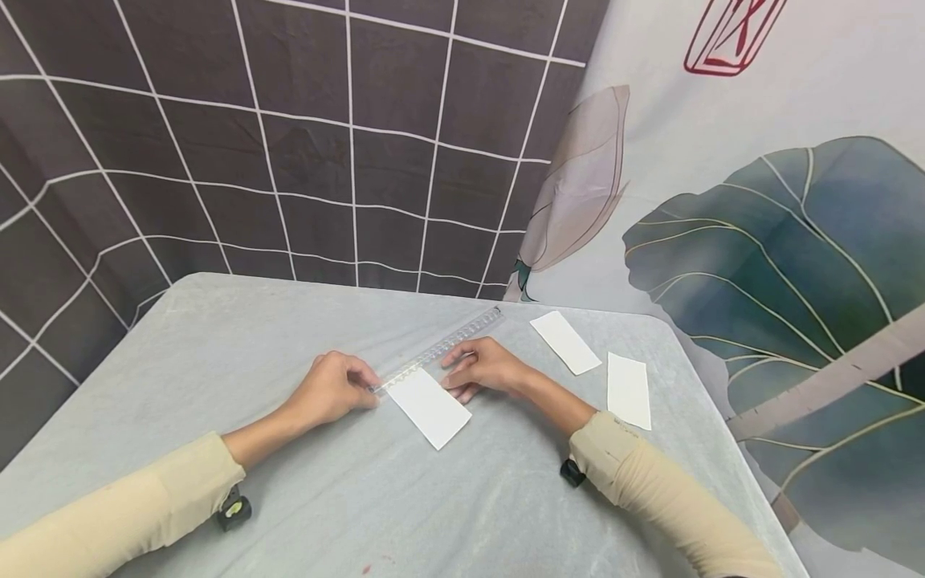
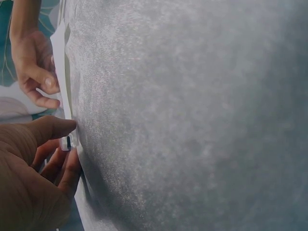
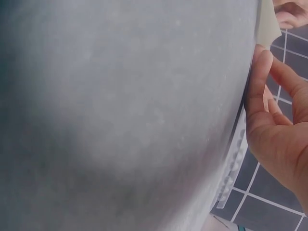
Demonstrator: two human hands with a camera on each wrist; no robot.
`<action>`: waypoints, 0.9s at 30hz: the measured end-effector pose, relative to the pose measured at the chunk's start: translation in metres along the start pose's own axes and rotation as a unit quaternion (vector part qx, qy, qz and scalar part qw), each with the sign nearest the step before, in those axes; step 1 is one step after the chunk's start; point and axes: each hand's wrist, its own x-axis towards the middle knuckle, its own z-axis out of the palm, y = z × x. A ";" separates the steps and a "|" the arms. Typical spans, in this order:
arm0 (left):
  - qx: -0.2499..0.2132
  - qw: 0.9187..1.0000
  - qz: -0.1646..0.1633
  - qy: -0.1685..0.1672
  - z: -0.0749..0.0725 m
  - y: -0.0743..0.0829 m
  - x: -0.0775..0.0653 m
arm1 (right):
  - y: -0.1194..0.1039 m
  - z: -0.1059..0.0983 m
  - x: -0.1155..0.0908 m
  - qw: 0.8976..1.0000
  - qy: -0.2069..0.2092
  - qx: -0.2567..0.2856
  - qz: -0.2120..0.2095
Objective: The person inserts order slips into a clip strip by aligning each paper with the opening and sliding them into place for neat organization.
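My left hand [image 1: 334, 387] pinches ruler [image 1: 438, 348] end | my right hand [image 1: 488, 366] at card [image 1: 429, 408] edge, whether gripping I can't tell | other cards [image 1: 629, 391] lie to my right

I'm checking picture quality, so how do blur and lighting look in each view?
Head view: fairly even light, white papers crisp-edged; left wrist view: table blurred and dim toward the right, left hand shaded; right wrist view: table soft, darker along the left.
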 end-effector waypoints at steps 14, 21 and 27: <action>0.001 1.000 -0.005 -0.002 0.000 0.001 0.000 | 0.003 -0.007 -0.004 1.000 -0.006 0.014 -0.003; -0.002 1.000 -0.005 -0.002 -0.001 0.002 -0.001 | 0.004 -0.011 -0.005 1.000 -0.008 0.025 0.000; 0.000 1.000 -0.005 -0.002 -0.001 0.002 0.000 | 0.006 -0.013 -0.005 0.999 -0.008 0.031 0.003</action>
